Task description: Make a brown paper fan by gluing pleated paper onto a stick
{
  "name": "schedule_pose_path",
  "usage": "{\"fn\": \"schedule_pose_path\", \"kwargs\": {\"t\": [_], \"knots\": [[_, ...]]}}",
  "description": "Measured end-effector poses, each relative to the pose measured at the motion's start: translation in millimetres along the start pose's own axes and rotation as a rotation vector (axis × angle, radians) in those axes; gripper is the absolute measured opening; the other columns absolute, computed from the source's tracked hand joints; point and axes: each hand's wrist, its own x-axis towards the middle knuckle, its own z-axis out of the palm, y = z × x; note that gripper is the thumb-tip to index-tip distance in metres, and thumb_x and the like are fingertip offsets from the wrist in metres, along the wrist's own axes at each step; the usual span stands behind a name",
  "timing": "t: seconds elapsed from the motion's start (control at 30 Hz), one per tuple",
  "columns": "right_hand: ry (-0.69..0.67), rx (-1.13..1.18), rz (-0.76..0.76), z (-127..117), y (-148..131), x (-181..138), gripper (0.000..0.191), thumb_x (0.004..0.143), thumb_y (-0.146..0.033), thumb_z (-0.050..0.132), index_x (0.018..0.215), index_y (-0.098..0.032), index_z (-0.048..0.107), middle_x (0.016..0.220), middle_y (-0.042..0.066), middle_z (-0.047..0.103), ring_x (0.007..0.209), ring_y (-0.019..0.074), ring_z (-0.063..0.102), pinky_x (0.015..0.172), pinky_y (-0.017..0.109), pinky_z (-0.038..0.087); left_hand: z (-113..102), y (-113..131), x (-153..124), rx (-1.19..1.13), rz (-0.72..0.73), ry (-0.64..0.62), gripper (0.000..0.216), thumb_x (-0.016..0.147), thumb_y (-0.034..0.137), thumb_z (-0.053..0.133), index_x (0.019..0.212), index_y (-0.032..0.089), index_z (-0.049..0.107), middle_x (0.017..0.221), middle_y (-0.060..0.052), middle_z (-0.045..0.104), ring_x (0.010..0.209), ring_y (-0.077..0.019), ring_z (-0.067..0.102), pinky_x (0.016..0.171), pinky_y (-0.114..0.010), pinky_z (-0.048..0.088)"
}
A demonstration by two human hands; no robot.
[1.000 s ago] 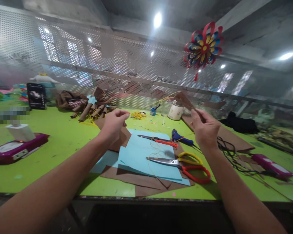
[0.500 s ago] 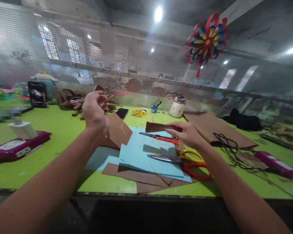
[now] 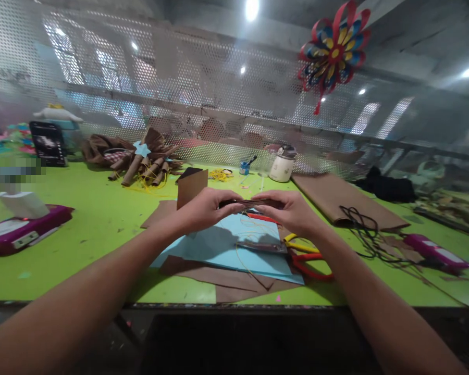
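Note:
My left hand (image 3: 204, 209) and my right hand (image 3: 288, 210) are both closed on the ends of a flat, folded brown paper strip (image 3: 245, 202), held level above the blue paper sheet (image 3: 222, 245). A thin yellow thread (image 3: 245, 255) trails down over the blue sheet. Beneath my right hand lie scissors with yellow handles (image 3: 297, 245) and scissors with red handles (image 3: 312, 265). Brown paper sheets (image 3: 203, 276) sit under the blue one.
The green table (image 3: 89, 234) carries a purple box (image 3: 21, 232) at left, brown paper rolls (image 3: 144, 166) at the back, a white pot (image 3: 283, 166), a long brown sheet (image 3: 340, 200), black cord (image 3: 369, 237) and a pinwheel (image 3: 334, 52) hanging above the mesh wall.
My left hand came down from the upper left and joined my right hand on the brown folded strip. The strip now sits level between both hands.

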Motion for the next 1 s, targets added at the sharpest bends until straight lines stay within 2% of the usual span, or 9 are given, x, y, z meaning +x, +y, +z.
{"fn": "schedule_pose_path", "kwargs": {"t": [0.13, 0.23, 0.37, 0.43, 0.63, 0.73, 0.87, 0.93, 1.0], "knots": [[0.051, 0.079, 0.0, -0.4, -3.0, -0.8, 0.042, 0.076, -0.026, 0.07, 0.117, -0.016, 0.063, 0.09, 0.006, 0.072, 0.075, 0.0172, 0.067, 0.069, 0.03, 0.055, -2.0, 6.4, -0.3, -0.19, -0.121, -0.164, 0.03, 0.083, 0.04, 0.057, 0.097, 0.017, 0.069, 0.065, -0.003, 0.067, 0.061, -0.0136, 0.057, 0.058, -0.023, 0.041], [0.018, 0.139, -0.058, -2.8, -6.6, -2.3, 0.046, 0.077, -0.024, 0.07, 0.121, -0.018, 0.06, 0.093, 0.004, 0.07, 0.077, 0.016, 0.067, 0.071, 0.029, 0.054, -7.0, 12.6, -2.1, -0.391, -0.187, -0.319, 0.033, 0.086, 0.042, 0.054, 0.102, 0.018, 0.067, 0.062, -0.003, 0.066, 0.058, -0.0141, 0.057, 0.057, -0.024, 0.041], [-0.105, 0.188, -0.132, -5.2, -12.0, -3.9, 0.033, 0.079, -0.019, 0.067, 0.112, -0.018, 0.064, 0.091, 0.004, 0.068, 0.081, 0.015, 0.067, 0.074, 0.027, 0.053, -13.7, 17.1, -5.5, -0.551, -0.242, -0.635, 0.034, 0.084, 0.044, 0.056, 0.106, 0.02, 0.067, 0.074, -0.007, 0.07, 0.064, -0.0176, 0.061, 0.061, -0.028, 0.045], [-0.166, 0.165, -0.166, -5.5, -14.5, -3.7, 0.022, 0.08, -0.017, 0.066, 0.103, -0.017, 0.067, 0.087, 0.003, 0.066, 0.078, 0.0139, 0.066, 0.07, 0.026, 0.053, -15.3, 18.1, -6.6, -0.56, -0.254, -0.706, 0.035, 0.084, 0.046, 0.055, 0.105, 0.02, 0.068, 0.079, -0.008, 0.07, 0.068, -0.0182, 0.062, 0.064, -0.028, 0.046], [-0.266, 0.101, -0.249, -1.5, -18.8, -2.7, 0.015, 0.082, -0.018, 0.065, 0.097, -0.017, 0.067, 0.082, 0.003, 0.065, 0.076, 0.0133, 0.063, 0.071, 0.027, 0.053, -6.2, 22.5, -7.4, -0.617, -0.264, -0.688, 0.041, 0.091, 0.047, 0.043, 0.086, 0.014, 0.067, 0.076, -0.007, 0.066, 0.06, -0.0135, 0.056, 0.056, -0.025, 0.043], [-0.247, 0.133, -0.182, 2.9, -17.0, -3.0, 0.037, 0.081, -0.017, 0.066, 0.117, -0.02, 0.059, 0.087, 0.002, 0.063, 0.078, 0.0133, 0.063, 0.075, 0.028, 0.054, 2.2, 24.3, -8.9, -0.706, -0.339, -0.628, 0.035, 0.09, 0.044, 0.047, 0.079, 0.014, 0.062, 0.068, -0.003, 0.06, 0.056, -0.011, 0.053, 0.051, -0.023, 0.041], [-0.052, 0.073, -0.177, 6.5, -7.1, -0.4, 0.066, 0.077, -0.019, 0.07, 0.136, -0.026, 0.042, 0.099, 0.003, 0.059, 0.083, 0.0149, 0.061, 0.08, 0.033, 0.052, 11.6, 19.7, -9.7, -0.866, -0.431, -0.47, 0.03, 0.088, 0.044, 0.051, 0.079, 0.016, 0.056, 0.064, 0.001, 0.052, 0.052, -0.0085, 0.047, 0.043, -0.019, 0.031], [0.099, -0.022, -0.182, 7.4, -0.4, 1.7, 0.063, 0.075, -0.022, 0.072, 0.133, -0.026, 0.046, 0.109, 0.006, 0.059, 0.097, 0.0195, 0.059, 0.087, 0.038, 0.049, 16.0, 14.9, -7.5, -1.011, -0.469, -0.355, 0.026, 0.089, 0.041, 0.05, 0.084, 0.015, 0.056, 0.062, 0.002, 0.048, 0.051, -0.0077, 0.044, 0.044, -0.018, 0.031], [0.275, -0.094, -0.153, 9.3, 5.5, 2.7, 0.047, 0.078, -0.025, 0.069, 0.123, -0.022, 0.054, 0.109, 0.009, 0.061, 0.099, 0.0215, 0.058, 0.086, 0.039, 0.048, 19.8, 10.1, -4.0, -1.138, -0.487, -0.156, 0.022, 0.092, 0.034, 0.046, 0.087, 0.014, 0.055, 0.06, 0.003, 0.044, 0.051, -0.0077, 0.044, 0.047, -0.018, 0.035]]}}
